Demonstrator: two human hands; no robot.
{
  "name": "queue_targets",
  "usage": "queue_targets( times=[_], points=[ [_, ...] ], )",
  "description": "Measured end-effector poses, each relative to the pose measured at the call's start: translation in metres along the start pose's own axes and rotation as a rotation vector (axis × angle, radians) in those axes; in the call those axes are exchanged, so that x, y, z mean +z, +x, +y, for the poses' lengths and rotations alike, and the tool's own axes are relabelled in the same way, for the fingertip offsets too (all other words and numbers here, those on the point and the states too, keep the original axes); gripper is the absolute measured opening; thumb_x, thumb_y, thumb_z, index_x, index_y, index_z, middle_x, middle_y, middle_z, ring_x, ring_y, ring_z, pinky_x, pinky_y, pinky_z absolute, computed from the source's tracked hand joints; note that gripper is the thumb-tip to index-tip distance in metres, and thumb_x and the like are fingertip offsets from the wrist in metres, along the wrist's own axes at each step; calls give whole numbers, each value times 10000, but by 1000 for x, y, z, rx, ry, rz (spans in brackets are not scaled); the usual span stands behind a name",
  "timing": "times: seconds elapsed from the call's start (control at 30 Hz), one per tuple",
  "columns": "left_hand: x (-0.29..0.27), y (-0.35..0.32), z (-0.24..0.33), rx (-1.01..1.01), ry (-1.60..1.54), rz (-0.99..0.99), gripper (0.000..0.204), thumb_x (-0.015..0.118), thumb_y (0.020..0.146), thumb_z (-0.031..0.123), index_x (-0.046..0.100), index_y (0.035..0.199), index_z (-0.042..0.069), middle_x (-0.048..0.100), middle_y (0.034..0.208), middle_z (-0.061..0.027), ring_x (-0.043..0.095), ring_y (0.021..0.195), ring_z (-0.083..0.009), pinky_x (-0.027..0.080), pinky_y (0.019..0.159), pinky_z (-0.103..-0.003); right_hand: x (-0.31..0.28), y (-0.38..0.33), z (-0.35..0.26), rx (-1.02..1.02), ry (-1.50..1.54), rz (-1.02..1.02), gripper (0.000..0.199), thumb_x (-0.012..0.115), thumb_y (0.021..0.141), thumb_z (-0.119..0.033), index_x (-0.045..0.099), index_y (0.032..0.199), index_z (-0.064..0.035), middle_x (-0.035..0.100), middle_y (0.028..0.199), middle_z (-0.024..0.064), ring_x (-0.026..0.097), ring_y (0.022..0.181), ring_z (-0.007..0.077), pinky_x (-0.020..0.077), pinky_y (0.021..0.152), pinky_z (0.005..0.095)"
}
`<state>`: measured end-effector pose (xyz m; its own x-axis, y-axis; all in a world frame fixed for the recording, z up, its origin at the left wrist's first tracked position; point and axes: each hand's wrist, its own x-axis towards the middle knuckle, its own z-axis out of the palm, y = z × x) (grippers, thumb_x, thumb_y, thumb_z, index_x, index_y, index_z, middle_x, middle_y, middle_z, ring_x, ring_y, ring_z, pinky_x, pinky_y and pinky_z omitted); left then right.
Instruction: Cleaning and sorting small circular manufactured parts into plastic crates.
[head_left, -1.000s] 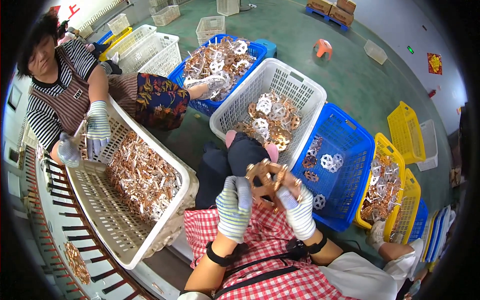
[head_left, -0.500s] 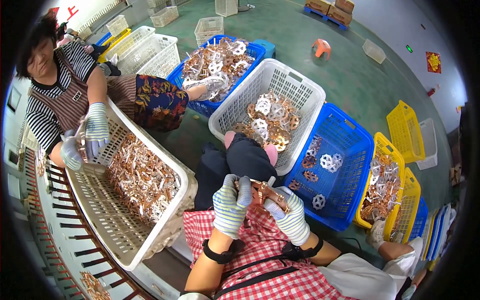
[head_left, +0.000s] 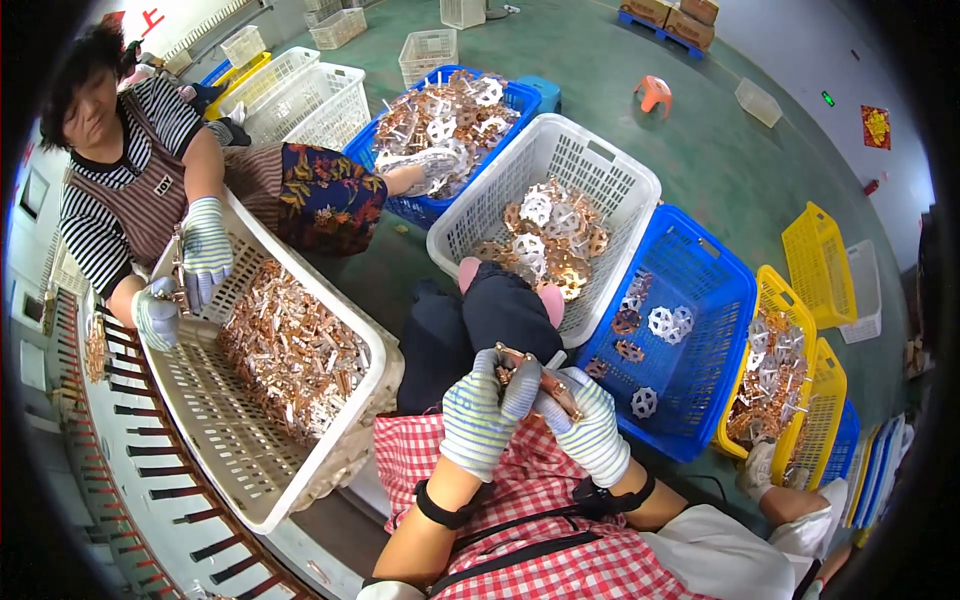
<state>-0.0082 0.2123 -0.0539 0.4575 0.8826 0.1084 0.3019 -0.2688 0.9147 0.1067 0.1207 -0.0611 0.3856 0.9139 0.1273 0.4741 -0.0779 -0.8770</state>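
Over my lap, my left hand (head_left: pixel 478 415), in a striped knit glove, is closed on copper-coloured metal parts (head_left: pixel 560 392). My right hand (head_left: pixel 588 428), gloved alike, grips them from the other side, its thumb close to my left fingers. The exact shape of the parts is partly hidden by the gloves. Just ahead of my knees, a white basket (head_left: pixel 448 240) holds silver and copper cog-shaped plates (head_left: pixel 540 235). To my left, a big off-white basket (head_left: pixel 385 365) holds a heap of small copper and silver pieces (head_left: pixel 290 350).
At the left, another person (head_left: pixel 120 190) holds a metal piece over the big basket. A blue basket (head_left: pixel 700 300) with a few plates stands right of the white one. Yellow baskets (head_left: pixel 770 290) are farther right. A filled blue basket (head_left: pixel 515 95) and orange stool (head_left: pixel 653 95) stand ahead.
My hands have come closer together around the copper parts, which have turned slightly. The whole view has shifted a little. The other person's hands have moved slightly.
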Motion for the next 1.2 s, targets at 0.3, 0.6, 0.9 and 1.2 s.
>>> queue_targets(
  times=[0.3, 0.6, 0.9, 1.2],
  points=[
    [-27, 6, 17, 445, 239, -20, 216, 698, 762, 271, 590, 799, 87, 567, 569, -99, 578, 504, -301, 434, 448, -373, 4, -1, -12, -36, 136, 133, 238, 644, 823, -121, 639, 1043, -31, 626, 911, 98, 626, 827, 212, 483, 729, 298],
    [-145, -37, -12, -119, 145, 283, 186, 509, 918, 201, 583, 948, 32, 574, 728, -36, 522, 636, -144, 453, 630, -276, -68, 61, 80, 460, 900, 399, 399, 600, 877, -316, 549, 1184, -67, 603, 1082, 57, 606, 899, 160, 538, 694, 315],
    [-254, -20, -55, -165, -1351, 801, 608, 730, 746, 461, 472, 1084, 27, 420, 1130, -147, 426, 1166, -337, 380, 1036, -473, -54, 131, 130, 258, 1297, 93, 524, 504, 930, -323, 396, 1371, -61, 458, 1358, 68, 399, 1271, 201, 260, 1086, 351],
    [-402, -80, -142, 134, -1358, 1421, 798, 581, 834, 533, 279, 1371, 25, 404, 1366, -168, 458, 1189, -333, 405, 995, -458, -47, 118, 143, 235, 1289, 12, 582, 503, 919, -403, 391, 1377, -63, 443, 1375, 75, 412, 1262, 214, 278, 1071, 365]
  ],
)
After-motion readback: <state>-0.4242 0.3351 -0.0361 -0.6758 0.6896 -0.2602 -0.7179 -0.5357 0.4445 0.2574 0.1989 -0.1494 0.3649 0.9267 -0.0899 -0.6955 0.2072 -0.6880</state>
